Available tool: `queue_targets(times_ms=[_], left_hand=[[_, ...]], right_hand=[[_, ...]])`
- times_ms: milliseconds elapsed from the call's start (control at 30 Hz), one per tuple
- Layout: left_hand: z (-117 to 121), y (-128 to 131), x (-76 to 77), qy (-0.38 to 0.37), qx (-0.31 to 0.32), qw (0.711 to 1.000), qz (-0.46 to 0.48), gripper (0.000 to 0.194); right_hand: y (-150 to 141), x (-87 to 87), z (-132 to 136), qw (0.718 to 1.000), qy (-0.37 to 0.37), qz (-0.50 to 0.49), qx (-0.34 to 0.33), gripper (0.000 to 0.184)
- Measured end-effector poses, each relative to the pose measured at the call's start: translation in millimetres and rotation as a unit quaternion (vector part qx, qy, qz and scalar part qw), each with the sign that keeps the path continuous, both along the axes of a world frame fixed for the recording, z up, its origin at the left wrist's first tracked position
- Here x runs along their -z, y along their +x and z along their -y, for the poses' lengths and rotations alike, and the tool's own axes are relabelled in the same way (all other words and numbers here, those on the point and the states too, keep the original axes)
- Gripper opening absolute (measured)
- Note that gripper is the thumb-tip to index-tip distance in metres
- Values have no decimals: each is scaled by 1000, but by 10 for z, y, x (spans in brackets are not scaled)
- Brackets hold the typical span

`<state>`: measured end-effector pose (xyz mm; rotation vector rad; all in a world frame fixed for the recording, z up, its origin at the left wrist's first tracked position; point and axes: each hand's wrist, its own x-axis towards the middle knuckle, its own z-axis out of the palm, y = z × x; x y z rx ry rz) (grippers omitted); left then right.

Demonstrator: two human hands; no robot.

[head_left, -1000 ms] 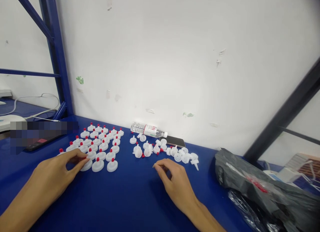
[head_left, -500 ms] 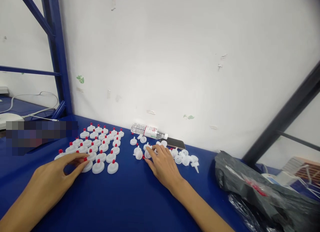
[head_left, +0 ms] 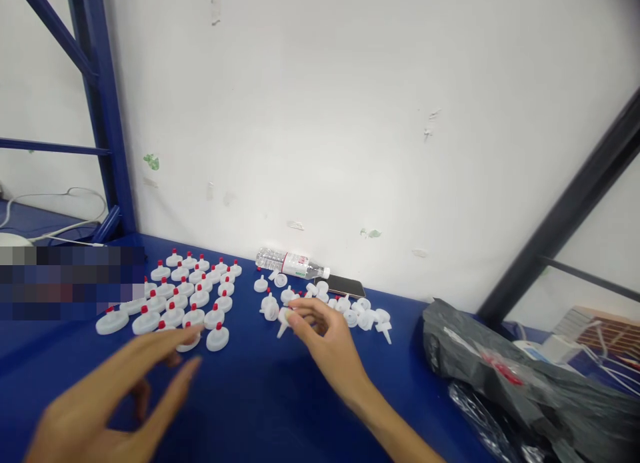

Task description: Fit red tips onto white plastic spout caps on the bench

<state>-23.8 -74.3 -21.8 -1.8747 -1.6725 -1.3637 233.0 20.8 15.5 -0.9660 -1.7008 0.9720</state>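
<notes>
From my right hand, fingers clamped on a white nozzle cap mid-counter, I look to my left hand, fingers now parted, beside red-tipped caps. A bottle, contents unclear, lies along the blue counter's back edge, by the white wall.

White caps with red tips, blue tabletop, grey bag, white wall

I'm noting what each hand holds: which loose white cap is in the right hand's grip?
The white cap with its bare spout pointing down, pinched between fingertips of the right hand; the other loose caps lie on the blue table.
</notes>
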Motion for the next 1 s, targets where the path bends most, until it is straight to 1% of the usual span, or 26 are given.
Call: queue_targets(times_ms=[67, 100, 167, 233, 333, 367, 400, 433, 467, 500, 533, 600, 733, 833, 900, 1000], left_hand=[[-9, 171, 93, -17, 78, 995, -58, 50], [-24, 227, 138, -29, 114, 990, -83, 50], [-53, 267, 219, -53, 163, 979, -114, 48], [-64, 238, 280, -63, 189, 971, -129, 47], [-54, 192, 314, -60, 187, 971, -137, 44], [-51, 198, 308, -56, 176, 974, -129, 41], [-50, 216, 294, -56, 164, 978, -117, 38], [-51, 243, 275, -62, 153, 981, -105, 35], [-53, 274, 253, -74, 147, 982, -95, 34], [-57, 305, 229, -85, 146, 982, -90, 34], [-60, 331, 207, -99, 147, 980, -90, 34], [-66, 362, 170, -115, 147, 977, -100, 34], [-89, 368, 126, -104, 129, 979, -120, 32], [-114, 374, 100, -102, 130, 978, -127, 31], [-117, 383, 90, -110, 134, 977, -126, 30], [-93, 395, 86, -116, 133, 975, -133, 29]], right_hand=[[-70, 0, 110, 993, -74, -48, -81, 31], [-103, 5, 165, 987, -94, -55, -115, 32], [-152, 15, 260, 980, -115, -47, -158, 31], [-173, 16, 315, 977, -116, -25, -178, 29], [-134, -4, 279, 976, -95, 6, -194, 31], [-100, -11, 234, 981, -71, 27, -176, 31], [-57, -16, 175, 988, -33, 60, -139, 30], [-7, -16, 107, 991, 12, 104, -85, 28], [48, -10, 34, 985, 67, 159, -20, 24], [104, 2, -38, 970, 113, 210, 40, 20], [159, 19, -107, 954, 139, 250, 85, 17], [247, 65, -220, 929, 160, 306, 131, 16], [308, 166, -339, 899, 170, 374, 150, 14], [289, 226, -375, 885, 172, 406, 152, 13], [277, 258, -393, 883, 178, 408, 148, 12], [276, 282, -409, 889, 184, 393, 143, 10]])
